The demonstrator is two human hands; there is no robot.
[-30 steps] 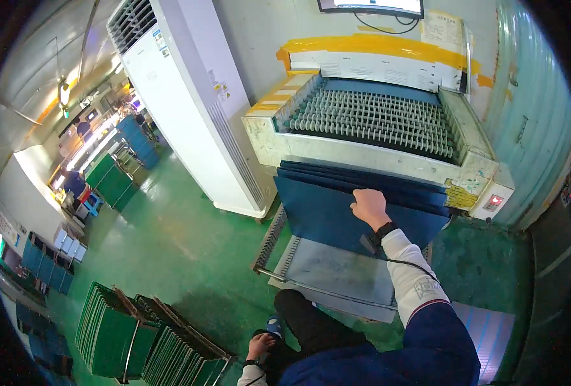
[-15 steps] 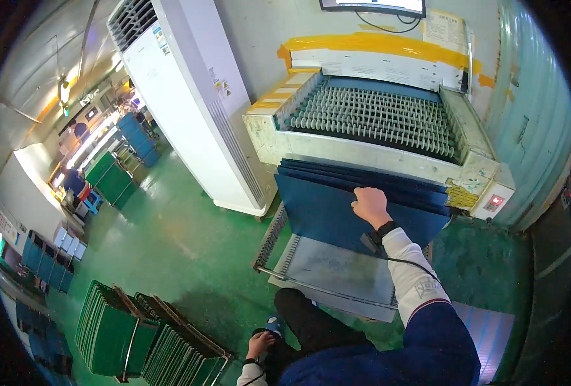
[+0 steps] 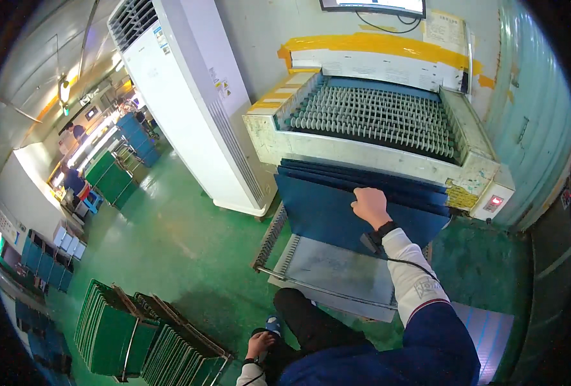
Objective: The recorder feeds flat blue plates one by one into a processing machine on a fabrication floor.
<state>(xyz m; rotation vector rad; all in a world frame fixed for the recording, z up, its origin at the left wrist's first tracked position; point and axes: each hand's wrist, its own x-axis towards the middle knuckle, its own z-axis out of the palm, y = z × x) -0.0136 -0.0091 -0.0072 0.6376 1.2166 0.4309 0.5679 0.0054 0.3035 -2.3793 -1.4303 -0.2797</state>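
One roller conveyor machine, one stack of blue panels, one white air-conditioner cabinet, two racks of green panels, two hands.

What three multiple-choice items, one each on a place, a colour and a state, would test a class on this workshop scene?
1. Where does the right hand rest?
A. on the stack of blue sheets
B. on the white cabinet
C. on the floor

2. What colour is the floor?
A. grey
B. green
C. red

3. How is the left hand placed?
A. raised to the roller bed
B. pressed on the blue sheets
C. low beside the person's leg

Key: 1 A, the fingers curl over the sheets' upper edge; 2 B, green paint shows all around the machine; 3 C, it hangs near the lower edge by the dark trousers.
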